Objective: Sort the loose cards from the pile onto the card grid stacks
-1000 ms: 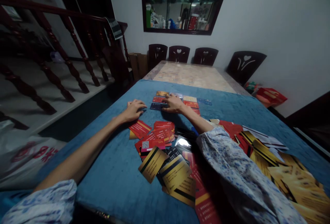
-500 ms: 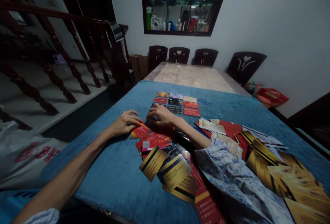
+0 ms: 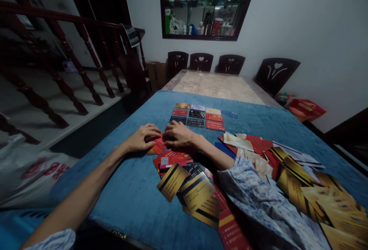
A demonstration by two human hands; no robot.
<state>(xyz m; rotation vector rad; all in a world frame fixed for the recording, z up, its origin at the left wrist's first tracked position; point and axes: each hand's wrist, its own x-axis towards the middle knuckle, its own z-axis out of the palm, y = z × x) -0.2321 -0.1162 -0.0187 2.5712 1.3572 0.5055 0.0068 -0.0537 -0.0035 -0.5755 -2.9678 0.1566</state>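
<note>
My left hand (image 3: pixel 144 137) rests low over the blue cloth, its fingers and thumb curled round the left side of a red card (image 3: pixel 160 141). At the same card's right side is my right hand (image 3: pixel 179 133), palm down with bent fingers; its fingertips are partly hidden. Below both hands lies a loose heap of cards: a red card with a QR code (image 3: pixel 172 161), gold cards with black stripes (image 3: pixel 198 192) and dark ones. Beyond my hands, several cards lie face up in rows, among them a dark blue card (image 3: pixel 178 119) and a red card (image 3: pixel 215 125).
To the right spreads another pile of gold cards (image 3: pixel 335 204), with red and white ones further back. The blue cloth (image 3: pixel 120 192) covers the near part of the table. Dark chairs (image 3: pixel 201 63) stand at the far end. A white plastic bag (image 3: pixel 25 173) is at the left.
My right hand has drawn back from the dark blue card in the nearest row, which now shows more. It has come down to the red card beside my left hand.
</note>
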